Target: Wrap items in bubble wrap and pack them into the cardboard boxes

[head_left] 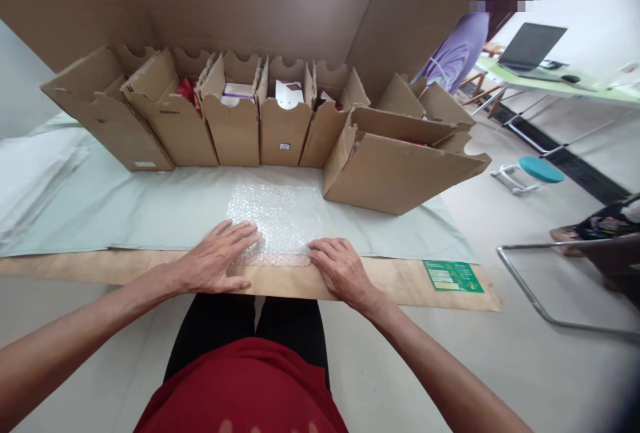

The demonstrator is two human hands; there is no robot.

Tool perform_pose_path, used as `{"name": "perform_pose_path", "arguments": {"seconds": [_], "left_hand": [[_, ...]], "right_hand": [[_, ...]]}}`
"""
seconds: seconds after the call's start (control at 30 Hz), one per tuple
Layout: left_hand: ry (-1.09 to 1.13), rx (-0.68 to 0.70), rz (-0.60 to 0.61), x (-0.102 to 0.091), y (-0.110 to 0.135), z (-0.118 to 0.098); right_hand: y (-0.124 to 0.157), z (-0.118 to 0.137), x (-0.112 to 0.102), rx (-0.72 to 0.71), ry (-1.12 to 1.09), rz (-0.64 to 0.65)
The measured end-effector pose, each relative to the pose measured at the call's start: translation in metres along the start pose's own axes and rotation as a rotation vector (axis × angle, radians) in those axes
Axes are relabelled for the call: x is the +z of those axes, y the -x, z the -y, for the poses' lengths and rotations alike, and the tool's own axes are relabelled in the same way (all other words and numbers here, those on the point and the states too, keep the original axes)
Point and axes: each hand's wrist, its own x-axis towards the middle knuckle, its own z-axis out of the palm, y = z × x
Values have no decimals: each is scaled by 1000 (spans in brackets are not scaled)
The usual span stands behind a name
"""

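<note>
A rectangular sheet of clear bubble wrap (280,219) lies flat at the front of the table, partly over the pale green cloth and partly over the bare wood edge. My left hand (220,256) rests on its left side with fingers spread and the thumb on the wood. At the lower right corner, my right hand (337,266) touches the wrap with its fingertips, fingers loosely bent and side by side. Neither hand lifts the sheet.
Several open cardboard bins (285,133) stand in a row behind the wrap, some holding small boxes and red packets. White sheeting (35,173) lies at the left. A green label (454,276) is on the wood edge. At right are a teal stool (541,169), a laptop (533,46) and another person.
</note>
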Motion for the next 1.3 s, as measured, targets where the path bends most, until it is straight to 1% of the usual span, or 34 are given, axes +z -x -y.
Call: {"name": "perform_pose_path", "arguments": {"seconds": [0.07, 0.17, 0.23, 0.3, 0.33, 0.4, 0.47, 0.53, 0.6, 0.67, 0.73, 0.8, 0.87, 0.93, 1.0, 1.1, 1.2, 1.3], "left_hand": [[22, -18, -9, -6, 3, 2], [127, -62, -72, -19, 4, 1], [280, -157, -145, -29, 2, 0], [461, -292, -204, -37, -1, -2], [538, -353, -225, -39, -4, -2], [646, -439, -262, -39, -10, -1], [712, -500, -290, -34, -17, 2], [758, -557, -297, -27, -24, 7], [770, -593, -312, -21, -31, 12], [732, -603, -338, -19, -37, 14], [638, -614, -339, -22, -44, 14], [496, -645, -299, -25, -50, 12], [321, -678, -222, -28, -55, 10], [157, -696, -137, -29, -58, 8], [49, -696, -87, -29, -57, 8], [-29, -701, -91, -27, -53, 8], [-64, -702, -99, -27, -50, 9], [-47, -691, -92, -28, -53, 8]], "right_hand": [[-3, 0, -5, 92, -132, -23], [-11, 0, -26, 325, -416, -21], [-16, -2, -41, 479, -618, -13], [-18, -6, -50, 595, -796, -38], [-17, -8, -52, 631, -871, -62], [-14, -11, -50, 659, -990, -85], [-11, -14, -42, 657, -1056, -61], [-10, -15, -33, 687, -1019, -52], [-13, -16, -24, 740, -909, -98], [-19, -20, -15, 762, -790, -158], [-24, -24, -7, 762, -654, -181], [-28, -28, 0, 760, -465, -167], [-28, -30, 7, 745, -278, -136], [-26, -31, 10, 713, -162, -113], [-24, -33, 11, 690, -106, -107], [-23, -40, 6, 708, -93, -80], [-29, -50, -1, 760, -121, -1], [-44, -57, -4, 779, -101, 106]]}}
